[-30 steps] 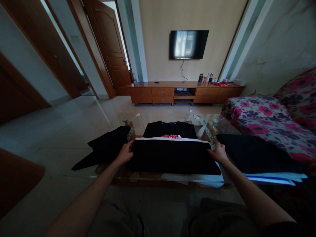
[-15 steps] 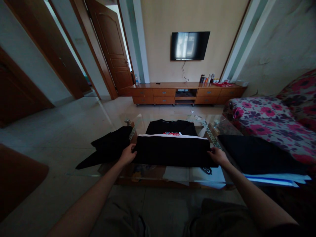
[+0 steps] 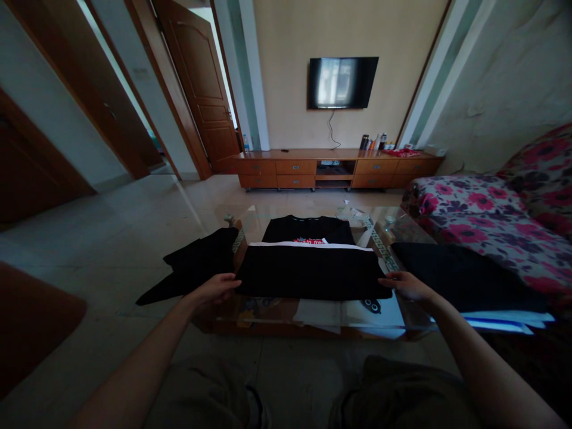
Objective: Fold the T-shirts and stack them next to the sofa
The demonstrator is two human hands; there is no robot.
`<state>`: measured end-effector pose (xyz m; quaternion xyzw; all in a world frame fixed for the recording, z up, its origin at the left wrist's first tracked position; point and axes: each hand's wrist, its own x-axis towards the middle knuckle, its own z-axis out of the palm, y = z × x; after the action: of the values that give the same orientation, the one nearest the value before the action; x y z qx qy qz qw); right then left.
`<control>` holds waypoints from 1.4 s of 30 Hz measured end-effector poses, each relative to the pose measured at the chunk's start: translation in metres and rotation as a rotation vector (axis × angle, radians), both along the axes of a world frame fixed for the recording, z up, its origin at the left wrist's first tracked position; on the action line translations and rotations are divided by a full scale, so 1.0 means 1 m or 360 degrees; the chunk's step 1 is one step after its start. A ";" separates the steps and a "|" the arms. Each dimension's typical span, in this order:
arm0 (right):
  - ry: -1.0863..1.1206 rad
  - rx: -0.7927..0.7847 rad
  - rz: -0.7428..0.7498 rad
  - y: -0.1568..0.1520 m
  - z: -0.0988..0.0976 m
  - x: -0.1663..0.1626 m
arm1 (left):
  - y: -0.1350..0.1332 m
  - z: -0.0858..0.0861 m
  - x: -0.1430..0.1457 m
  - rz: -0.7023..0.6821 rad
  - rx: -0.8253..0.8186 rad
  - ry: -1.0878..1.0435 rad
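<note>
Touching the near left corner of a folded black shirt (image 3: 308, 273) with the left hand (image 3: 218, 287) and its right end with the right hand (image 3: 409, 286). Laid across a glass table (image 3: 286, 325), with a white strip (image 3: 335, 246) along the far edge of the folded part and a collar (image 3: 308, 220) and red print (image 3: 311, 242) beyond. Flanked by black cloth (image 3: 196, 262) on the left and dark clothing (image 3: 465, 274) on the right. Facing a television (image 3: 343, 83) on the wall above a wooden cabinet (image 3: 295, 167) with bottles (image 3: 378, 142) on top. Bordered at right by a flowered sofa (image 3: 482, 220), at back left by a wooden door (image 3: 201, 89).
</note>
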<state>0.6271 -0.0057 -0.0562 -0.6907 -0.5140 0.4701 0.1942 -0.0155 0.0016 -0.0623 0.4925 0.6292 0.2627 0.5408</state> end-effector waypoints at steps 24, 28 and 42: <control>0.0061 -0.0263 0.0120 -0.013 -0.012 0.012 | -0.006 -0.004 -0.009 -0.0181 0.0153 0.0065; 0.0126 -0.0243 0.0110 -0.014 -0.005 0.007 | -0.008 -0.004 -0.002 -0.0220 0.0223 0.0063; 0.0324 -0.0265 -0.0097 -0.018 0.010 -0.005 | 0.003 -0.008 -0.001 -0.0089 0.0325 -0.0014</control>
<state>0.6218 -0.0237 -0.0459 -0.6684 -0.4297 0.5727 0.2016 -0.0163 0.0047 -0.0699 0.5612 0.5827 0.3126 0.4977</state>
